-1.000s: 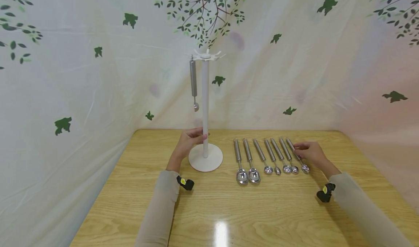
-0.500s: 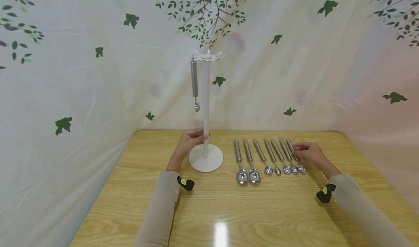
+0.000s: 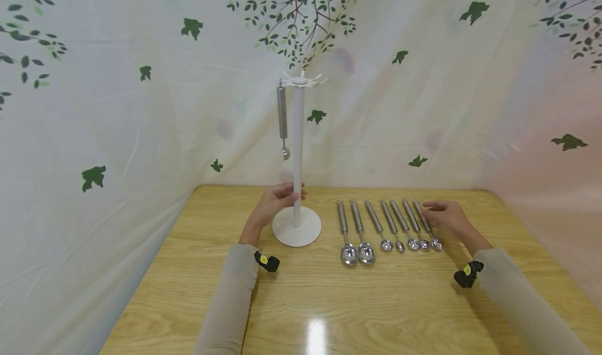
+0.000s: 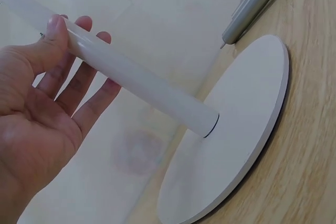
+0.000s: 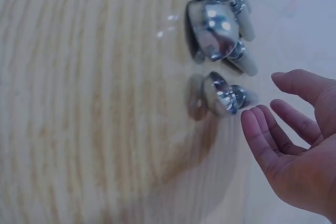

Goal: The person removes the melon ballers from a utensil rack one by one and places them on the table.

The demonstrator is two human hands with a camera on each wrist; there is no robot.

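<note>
My left hand (image 3: 277, 201) holds the pole (image 4: 142, 85) of a white hanging stand, thumb in front and fingers behind. The stand's round base (image 3: 296, 236) sits on the table. From one arm of its hook crown (image 3: 301, 81) hangs a steel melon baller (image 3: 282, 115). On the right, my right hand (image 3: 447, 216) is beside the handle of the rightmost steel scoop (image 3: 436, 244). Its fingers are apart and loosely bent in the right wrist view, close to that scoop (image 5: 220, 95) with nothing between thumb and fingers.
Several steel scoops lie in a row, handles toward the back, including two large scoops (image 3: 349, 254) nearest the stand. The wooden table (image 3: 376, 308) ends at a printed cloth backdrop (image 3: 367, 130). A black wrist camera (image 3: 268, 262) is strapped to each wrist.
The rightmost scoop's bowl has shifted slightly left, toward its neighbour. My right hand has let go of its handle and its fingers have spread. The left hand stays on the pole.
</note>
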